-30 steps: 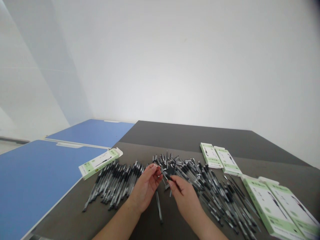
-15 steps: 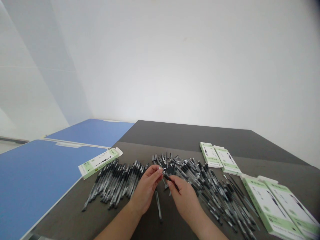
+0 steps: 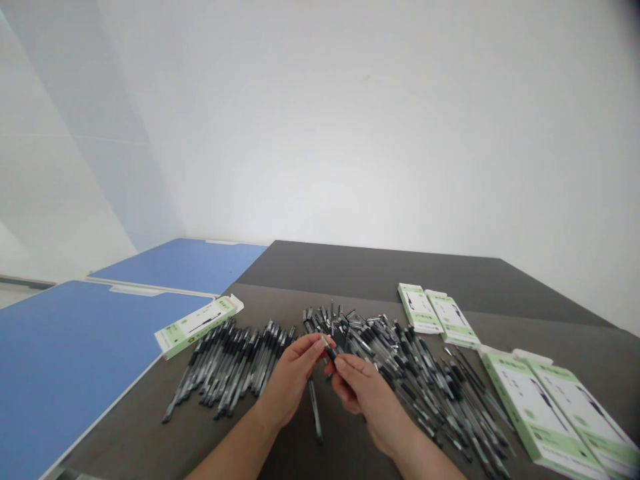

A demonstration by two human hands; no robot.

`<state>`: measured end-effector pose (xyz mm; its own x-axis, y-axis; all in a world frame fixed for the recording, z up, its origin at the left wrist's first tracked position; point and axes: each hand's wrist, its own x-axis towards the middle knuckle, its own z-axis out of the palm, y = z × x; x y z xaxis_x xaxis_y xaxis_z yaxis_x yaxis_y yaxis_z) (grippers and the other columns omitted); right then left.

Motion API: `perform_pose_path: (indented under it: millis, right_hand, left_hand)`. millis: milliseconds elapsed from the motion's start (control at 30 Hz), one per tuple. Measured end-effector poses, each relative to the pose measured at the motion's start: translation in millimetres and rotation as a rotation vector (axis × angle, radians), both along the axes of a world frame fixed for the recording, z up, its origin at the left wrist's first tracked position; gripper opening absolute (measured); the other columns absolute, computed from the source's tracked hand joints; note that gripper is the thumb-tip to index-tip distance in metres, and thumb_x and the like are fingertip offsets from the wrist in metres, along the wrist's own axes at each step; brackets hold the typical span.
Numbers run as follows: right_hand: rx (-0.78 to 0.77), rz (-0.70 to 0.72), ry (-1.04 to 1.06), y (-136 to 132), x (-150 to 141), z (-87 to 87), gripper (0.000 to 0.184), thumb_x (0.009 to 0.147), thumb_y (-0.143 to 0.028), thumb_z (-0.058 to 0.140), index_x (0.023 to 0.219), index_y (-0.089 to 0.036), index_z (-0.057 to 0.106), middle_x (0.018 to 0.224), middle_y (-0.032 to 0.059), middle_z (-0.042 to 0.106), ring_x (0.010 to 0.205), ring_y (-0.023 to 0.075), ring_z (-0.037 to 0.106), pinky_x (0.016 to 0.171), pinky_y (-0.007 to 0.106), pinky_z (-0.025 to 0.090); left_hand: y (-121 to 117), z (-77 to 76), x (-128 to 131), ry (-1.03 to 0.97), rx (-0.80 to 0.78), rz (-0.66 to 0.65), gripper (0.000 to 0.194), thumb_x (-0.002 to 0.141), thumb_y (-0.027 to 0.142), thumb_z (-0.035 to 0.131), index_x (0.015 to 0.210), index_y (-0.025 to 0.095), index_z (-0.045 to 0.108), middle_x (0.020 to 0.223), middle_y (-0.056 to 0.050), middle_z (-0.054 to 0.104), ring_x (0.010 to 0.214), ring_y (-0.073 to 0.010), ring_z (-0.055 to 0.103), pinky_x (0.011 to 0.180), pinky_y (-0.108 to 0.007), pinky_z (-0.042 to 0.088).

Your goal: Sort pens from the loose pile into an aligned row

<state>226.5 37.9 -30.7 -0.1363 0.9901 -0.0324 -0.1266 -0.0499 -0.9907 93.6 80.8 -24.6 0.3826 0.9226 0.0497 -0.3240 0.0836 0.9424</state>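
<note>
My right hand [image 3: 367,390] is closed around a black-gripped pen [image 3: 329,351], its tip end pointing up and left. At that end the thumb and fingers of my left hand [image 3: 289,380] are pinched together on the pen; whether a small part sits between them is hidden. Just under my left hand a single clear-barrelled pen [image 3: 315,413] lies on the dark table [image 3: 280,460]. To the left is a row of pens [image 3: 235,367] with black grips. A loose heap of pens [image 3: 425,380] spreads to the right, and short clear pieces [image 3: 367,322] lie beyond my hands.
A green-and-white pen box [image 3: 200,325] lies at the left beside the blue panels [image 3: 100,353]. Two similar boxes [image 3: 420,310] are at the back right, and two more boxes [image 3: 543,413] at the near right. Thin dark refills [image 3: 473,373] lie beside these. A white wall stands behind.
My left hand has come in to meet the pen tip and its fingers have closed there. My right fingers have shifted their hold and curled further round the pen.
</note>
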Motion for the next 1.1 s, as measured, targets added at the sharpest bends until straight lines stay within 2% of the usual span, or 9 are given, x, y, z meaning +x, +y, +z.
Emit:
perform_pose_path:
  millis: [67,200,300,367,467,533,700,900,1100]
  right_hand:
    - [-0.059,0.010,0.099,0.1,-2.0,1.4,0.029,0.081,-0.046,0.050,0.085,-0.018,0.059,0.054,-0.0068,0.041,0.042,0.0066,0.026,0.039,0.020,0.016]
    - [0.004,-0.092,0.064,-0.7,-3.5,4.5,0.026,0.070,-0.042,0.065,0.077,-0.018,0.059,0.056,-0.0063,0.046,0.045,0.0056,0.033,0.041,0.018,0.021]
    - [-0.115,0.087,0.219,-2.5,-3.4,5.6,0.032,0.080,-0.048,0.051,0.079,-0.017,0.057,0.048,-0.0080,0.041,0.035,0.0040,0.022,0.035,0.019,0.014]
    - [-0.129,0.121,0.251,-2.1,-4.2,5.3,0.033,0.081,-0.049,0.050,0.083,-0.016,0.056,0.050,-0.0077,0.044,0.033,0.0027,0.021,0.034,0.018,0.013]
    - [-0.061,-0.059,0.124,0.8,-5.3,4.4,0.033,0.071,-0.046,0.064,0.082,-0.017,0.054,0.055,-0.0087,0.045,0.033,0.0019,0.028,0.033,0.017,0.015]
    - [-0.050,-0.092,0.114,1.4,-4.6,4.8,0.033,0.070,-0.046,0.066,0.081,-0.017,0.055,0.053,-0.0094,0.043,0.033,0.0019,0.028,0.032,0.017,0.015]
    - [-0.141,0.156,0.322,-1.4,-1.7,6.5,0.035,0.082,-0.049,0.048,0.083,-0.015,0.056,0.050,-0.0082,0.044,0.030,0.0018,0.022,0.033,0.019,0.015]
    - [-0.005,-0.129,0.031,4.5,-6.2,-0.1,0.030,0.068,-0.041,0.068,0.081,-0.017,0.057,0.054,-0.0082,0.046,0.036,0.0032,0.032,0.034,0.018,0.017]
    - [-0.140,0.163,0.335,-2.3,-1.5,4.3,0.031,0.083,-0.046,0.048,0.082,-0.016,0.055,0.047,-0.0088,0.040,0.032,0.0025,0.020,0.033,0.019,0.013]
  left_hand:
    - [-0.5,-0.1,-0.3,0.015,0.006,0.005,0.022,0.080,0.034,0.058,0.089,0.015,0.066,0.081,-0.003,0.062,0.075,-0.0141,0.054,0.075,-0.026,0.041]
    - [-1.1,1.0,-1.3,0.063,0.021,0.048,0.023,0.078,0.035,0.060,0.089,0.016,0.066,0.087,-0.004,0.063,0.083,-0.0167,0.054,0.078,-0.027,0.041]
    - [-1.0,1.6,-1.7,0.053,0.007,-0.009,0.023,0.079,0.036,0.058,0.088,0.016,0.066,0.081,-0.003,0.061,0.072,-0.0130,0.053,0.073,-0.025,0.041]
    - [-0.7,0.9,-1.2,0.027,-0.008,-0.024,0.023,0.080,0.036,0.058,0.088,0.016,0.066,0.077,-0.001,0.060,0.068,-0.0114,0.051,0.071,-0.024,0.041]
    - [-0.3,-0.7,-0.2,0.004,-0.013,0.030,0.021,0.079,0.035,0.059,0.087,0.016,0.066,0.080,-0.002,0.061,0.074,-0.0130,0.053,0.073,-0.023,0.040]
    - [-0.4,-0.5,0.1,0.000,-0.013,0.035,0.020,0.079,0.034,0.060,0.087,0.016,0.066,0.080,-0.002,0.061,0.075,-0.0132,0.053,0.073,-0.023,0.040]
    - [-1.6,2.7,-0.2,-0.060,-0.055,-0.084,0.019,0.081,0.032,0.057,0.086,0.016,0.065,0.076,0.000,0.058,0.066,-0.0101,0.051,0.071,-0.023,0.041]
    - [0.2,-1.8,0.3,0.006,-0.027,0.034,0.020,0.080,0.033,0.059,0.089,0.016,0.066,0.085,-0.002,0.061,0.084,-0.0150,0.054,0.080,-0.025,0.040]
    - [-2.6,2.1,0.1,-0.064,-0.060,-0.098,0.020,0.082,0.033,0.056,0.088,0.016,0.065,0.077,0.000,0.058,0.065,-0.0091,0.049,0.068,-0.022,0.040]
